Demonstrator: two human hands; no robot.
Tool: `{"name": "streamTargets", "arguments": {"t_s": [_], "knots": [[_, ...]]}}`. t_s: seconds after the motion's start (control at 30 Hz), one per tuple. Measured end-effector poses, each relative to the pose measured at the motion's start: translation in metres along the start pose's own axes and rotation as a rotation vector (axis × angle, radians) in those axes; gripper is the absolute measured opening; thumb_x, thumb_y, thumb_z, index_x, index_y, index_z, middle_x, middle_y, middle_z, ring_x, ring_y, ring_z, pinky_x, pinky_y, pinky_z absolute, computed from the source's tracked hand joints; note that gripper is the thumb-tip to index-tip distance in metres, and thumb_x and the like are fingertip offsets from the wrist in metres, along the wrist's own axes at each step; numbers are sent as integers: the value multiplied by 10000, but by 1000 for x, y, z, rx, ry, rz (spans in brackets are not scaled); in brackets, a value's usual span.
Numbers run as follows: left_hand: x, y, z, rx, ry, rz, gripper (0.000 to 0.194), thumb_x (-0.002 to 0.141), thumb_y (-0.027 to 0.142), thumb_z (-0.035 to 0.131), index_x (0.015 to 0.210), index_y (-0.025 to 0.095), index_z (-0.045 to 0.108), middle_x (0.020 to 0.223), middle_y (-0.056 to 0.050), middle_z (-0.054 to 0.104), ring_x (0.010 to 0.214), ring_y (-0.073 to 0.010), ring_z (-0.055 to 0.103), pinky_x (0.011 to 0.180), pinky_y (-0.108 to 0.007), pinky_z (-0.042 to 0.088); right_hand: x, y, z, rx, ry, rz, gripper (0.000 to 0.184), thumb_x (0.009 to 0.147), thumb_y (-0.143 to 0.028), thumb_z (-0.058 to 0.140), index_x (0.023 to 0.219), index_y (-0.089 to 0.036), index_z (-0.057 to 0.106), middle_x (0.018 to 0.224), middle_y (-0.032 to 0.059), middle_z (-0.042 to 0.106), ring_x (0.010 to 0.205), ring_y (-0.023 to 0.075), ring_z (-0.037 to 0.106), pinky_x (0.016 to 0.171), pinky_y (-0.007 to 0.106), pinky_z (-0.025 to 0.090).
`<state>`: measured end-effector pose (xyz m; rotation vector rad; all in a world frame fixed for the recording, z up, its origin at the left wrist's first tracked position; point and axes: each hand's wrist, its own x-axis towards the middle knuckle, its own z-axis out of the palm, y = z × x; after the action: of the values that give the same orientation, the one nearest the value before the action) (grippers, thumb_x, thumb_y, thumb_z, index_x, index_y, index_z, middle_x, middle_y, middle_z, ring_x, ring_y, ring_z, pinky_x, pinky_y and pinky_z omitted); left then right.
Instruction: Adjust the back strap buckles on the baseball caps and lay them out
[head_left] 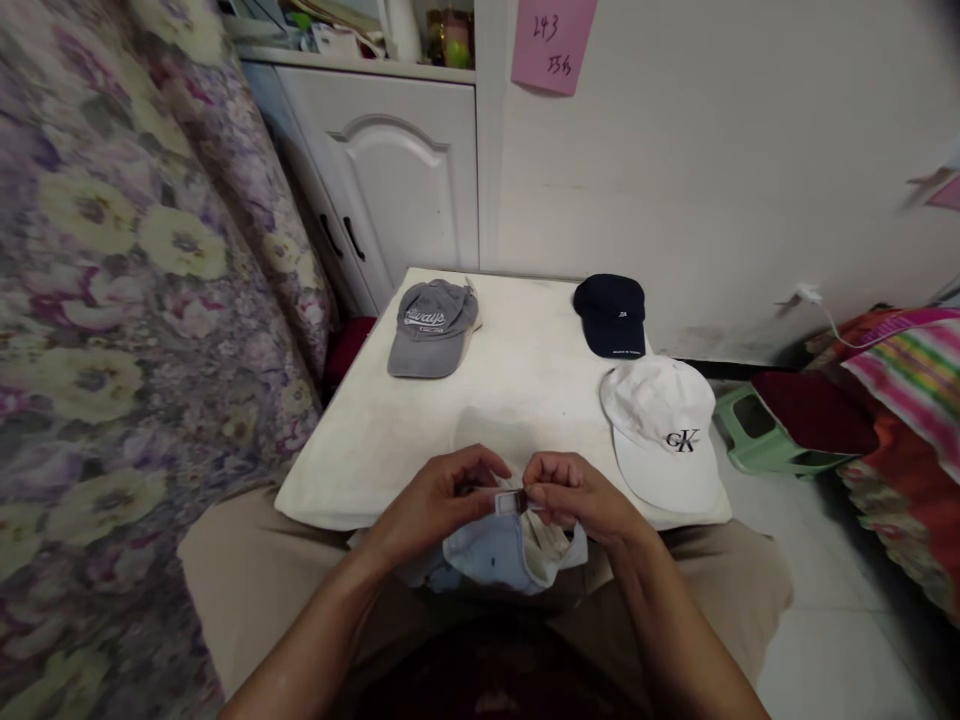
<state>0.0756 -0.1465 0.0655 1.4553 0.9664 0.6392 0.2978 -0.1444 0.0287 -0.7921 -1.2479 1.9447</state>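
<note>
A light blue cap [491,555] is held over my lap at the near edge of the table, its pale inside partly showing. My left hand [457,490] pinches the cap's back strap beside a metal buckle [512,502]. On the buckle's other side, my right hand [574,490] has its thumb and fingers closed on the strap. A white cap [664,430] with black letters lies just right of my right hand. Farther back are a dark navy cap [611,315] on the right and a grey cap [433,328] on the left.
The caps lie on a cream-covered table [525,375]. Behind it stand a white cabinet [405,170] and a wall with a pink note [553,45]. A floral curtain [112,350] hangs at left; a green stool [757,430] stands at right.
</note>
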Motion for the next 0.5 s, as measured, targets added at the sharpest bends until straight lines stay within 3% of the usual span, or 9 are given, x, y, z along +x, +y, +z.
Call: {"name": "streamTargets", "arguments": {"t_s": [0.17, 0.37, 0.5], "knots": [[-5, 7, -12, 123, 81, 20, 358, 991, 439, 430, 973, 197, 693, 981, -37, 697, 934, -201, 588, 805, -292, 432, 0, -2, 0, 2, 56, 15, 253, 786, -351, 763, 781, -145, 616, 581, -49, 533, 443, 36, 370, 388, 148, 207], [-5, 0, -10, 70, -56, -31, 244, 877, 404, 641, 978, 182, 657, 885, -9, 647, 817, -170, 562, 711, -254, 425, 0, -2, 0, -25, 49, 10, 253, 808, -355, 751, 786, -141, 618, 557, -51, 538, 424, 29, 339, 390, 149, 204], [-1, -5, -6, 32, -97, -37, 241, 878, 401, 633, 874, 161, 648, 769, 17, 589, 697, -132, 496, 629, -233, 363, -3, 0, -3, 3, 8, 13, 276, 828, -389, 744, 816, -136, 633, 593, -43, 556, 447, 33, 386, 413, 149, 264]]}}
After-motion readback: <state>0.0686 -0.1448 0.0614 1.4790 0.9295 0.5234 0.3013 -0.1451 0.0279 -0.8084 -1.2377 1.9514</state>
